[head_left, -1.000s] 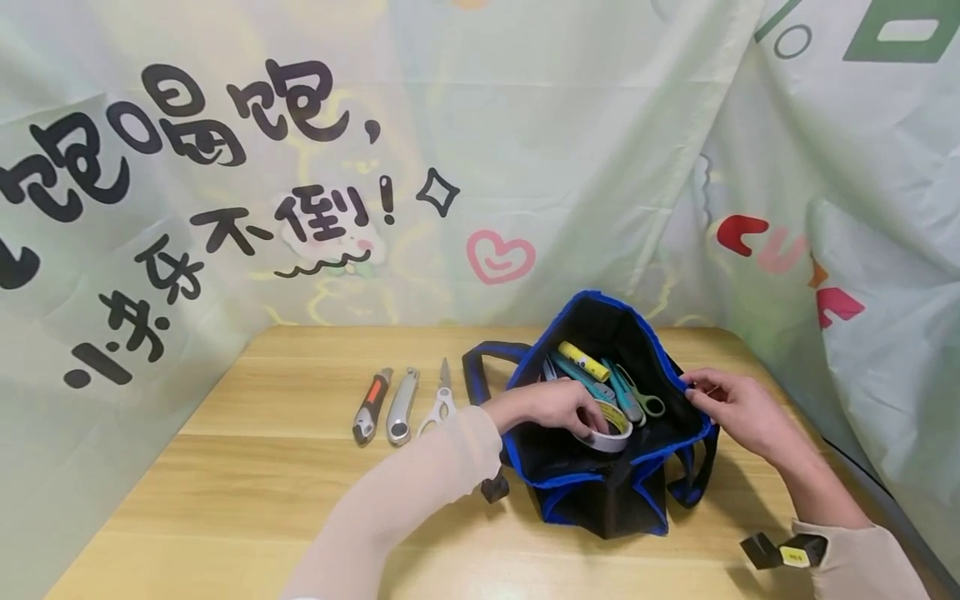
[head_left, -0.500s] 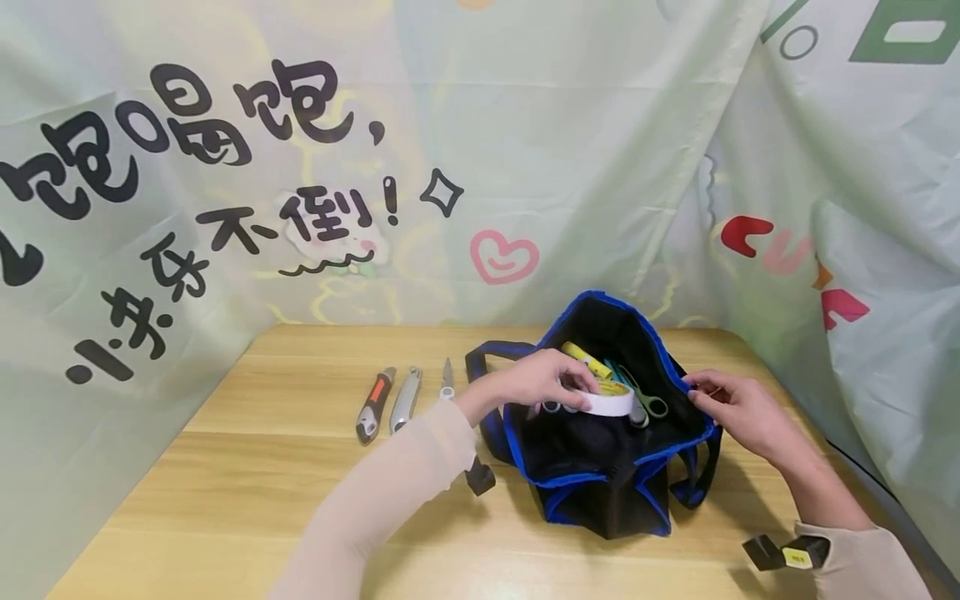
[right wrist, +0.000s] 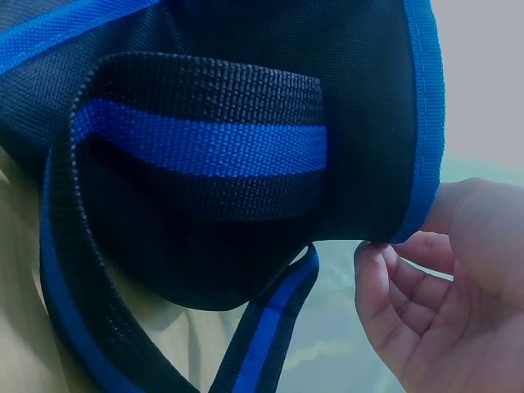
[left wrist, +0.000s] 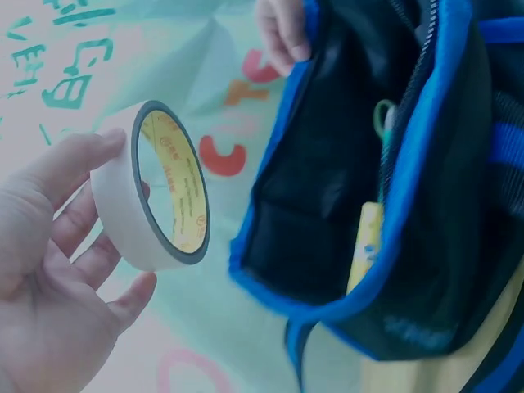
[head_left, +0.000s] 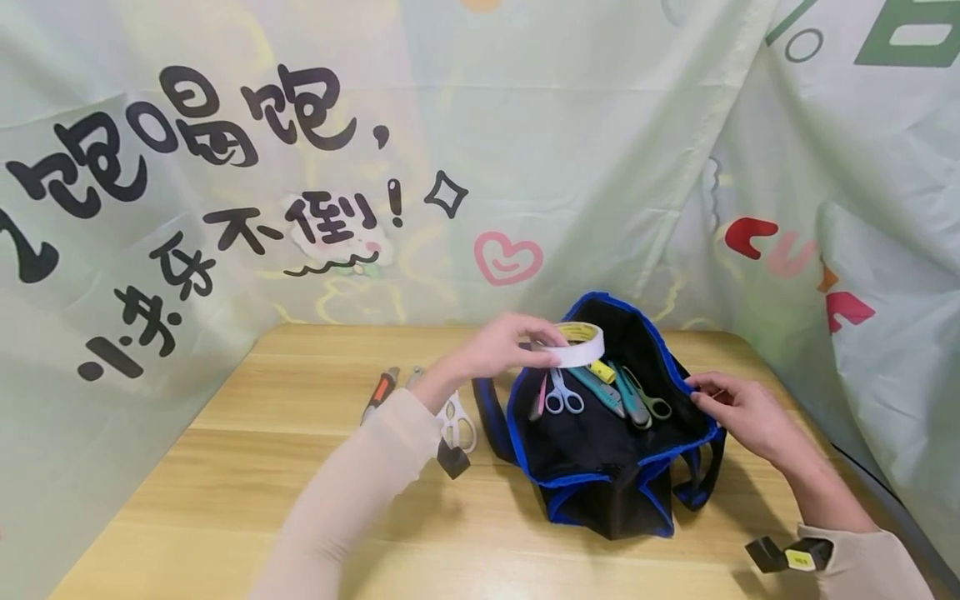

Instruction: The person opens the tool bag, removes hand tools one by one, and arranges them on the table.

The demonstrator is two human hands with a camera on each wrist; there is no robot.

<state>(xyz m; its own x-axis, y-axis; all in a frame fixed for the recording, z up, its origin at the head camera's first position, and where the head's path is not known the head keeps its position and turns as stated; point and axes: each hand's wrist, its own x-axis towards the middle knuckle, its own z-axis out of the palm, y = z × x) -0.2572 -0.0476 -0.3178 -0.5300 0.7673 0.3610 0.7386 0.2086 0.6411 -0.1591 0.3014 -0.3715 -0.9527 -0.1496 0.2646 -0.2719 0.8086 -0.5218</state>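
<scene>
Near the bag (head_left: 612, 507), left fingers (head_left: 542, 328) pinch the tape roll (head_left: 582, 357), axis roughly upright; right fingers (right wrist: 377, 282) pinch the rim (right wrist: 427, 123)

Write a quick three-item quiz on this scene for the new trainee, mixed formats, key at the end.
1. What does the left grip hold?
A) Scissors
B) A tape roll
C) A utility knife

2. True or false: the right grip rests flat on the table.

3. Fill in: the tube inside the bag is ___ in colour.

Key:
1. B
2. False; it pinches the bag's rim.
3. Yellow
</scene>
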